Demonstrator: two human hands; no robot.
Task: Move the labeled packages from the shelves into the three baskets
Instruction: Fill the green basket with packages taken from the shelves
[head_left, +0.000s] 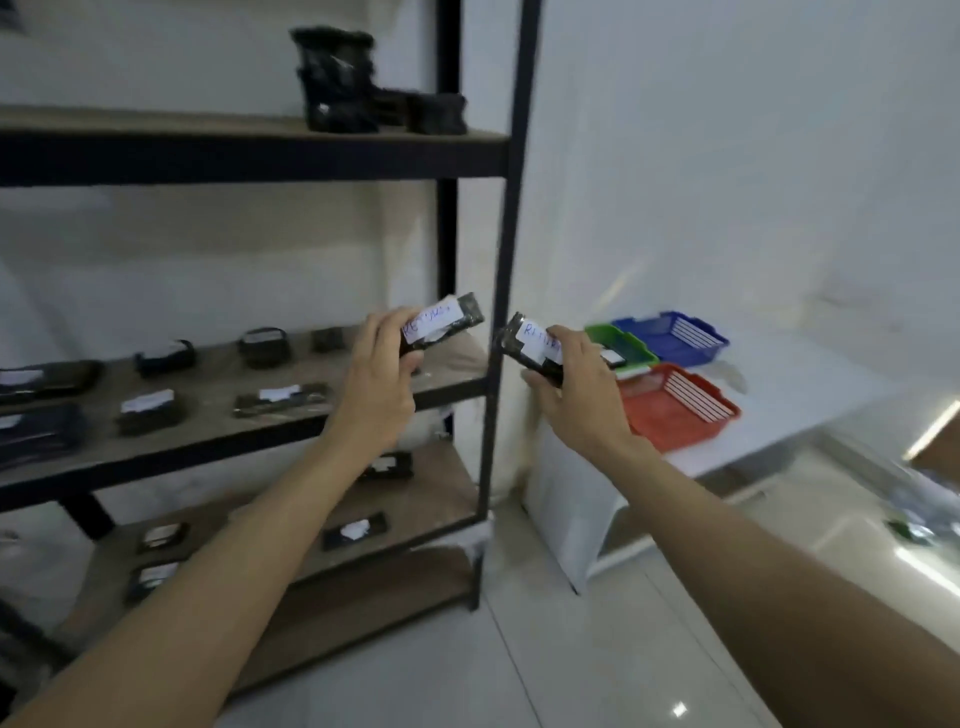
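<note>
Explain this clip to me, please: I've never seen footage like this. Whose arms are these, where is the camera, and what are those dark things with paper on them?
There is no machine here. A person wears a camera on the head, so you look forward and down along their own bare arms. The left hand holds one dark package with a handwritten white label; the right hand holds another labeled package. The writing is too blurred to read fully. On the left stands a metal shelf rack with more labeled packages. On the right, a low white table carries three baskets: green, blue and red.
</note>
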